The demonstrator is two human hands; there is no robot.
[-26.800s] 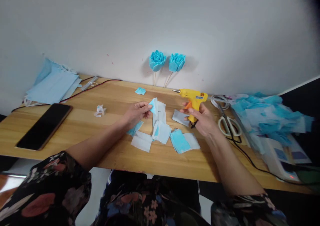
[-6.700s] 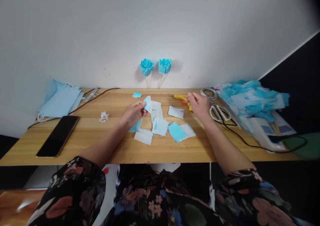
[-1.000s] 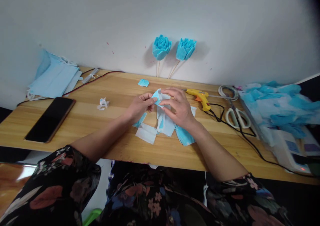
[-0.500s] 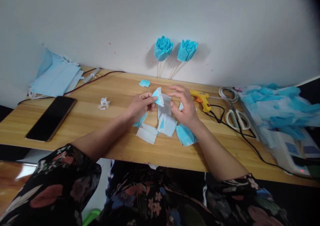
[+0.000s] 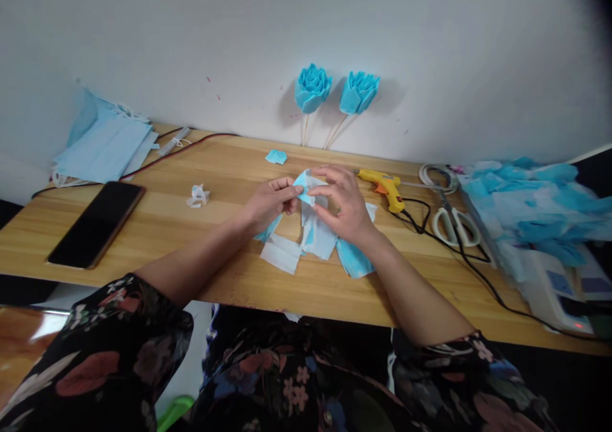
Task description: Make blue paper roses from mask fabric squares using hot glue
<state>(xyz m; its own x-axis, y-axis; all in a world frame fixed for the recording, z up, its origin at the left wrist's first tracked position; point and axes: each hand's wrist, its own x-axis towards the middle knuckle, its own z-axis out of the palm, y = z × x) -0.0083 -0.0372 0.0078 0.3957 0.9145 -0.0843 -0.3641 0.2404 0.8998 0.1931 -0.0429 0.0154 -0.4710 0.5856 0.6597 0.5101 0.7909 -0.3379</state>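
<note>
My left hand [image 5: 270,204] pinches a small folded piece of blue and white mask fabric [image 5: 303,181] between thumb and forefinger, just above the table. From the right, the fingers of my right hand [image 5: 345,202] have closed on the same piece, partly covering it. Below the hands lie white fabric pieces [image 5: 281,253], a whitish strip with a blue patch [image 5: 319,236] and a small stack of blue pieces [image 5: 354,259], partly under my right wrist. One blue scrap [image 5: 276,157] rests farther back.
Two blue fabric roses [image 5: 312,89] on sticks lean at the wall. To the right are a yellow glue gun [image 5: 389,191], scissors [image 5: 455,227] and a heap of fabric pieces [image 5: 540,196]. A phone [image 5: 97,224], face masks [image 5: 105,144] and a white scrap [image 5: 197,196] are left.
My right hand has moved left and its fingers, spread before, have come together on the fabric piece. My left hand keeps its pinch in nearly the same place.
</note>
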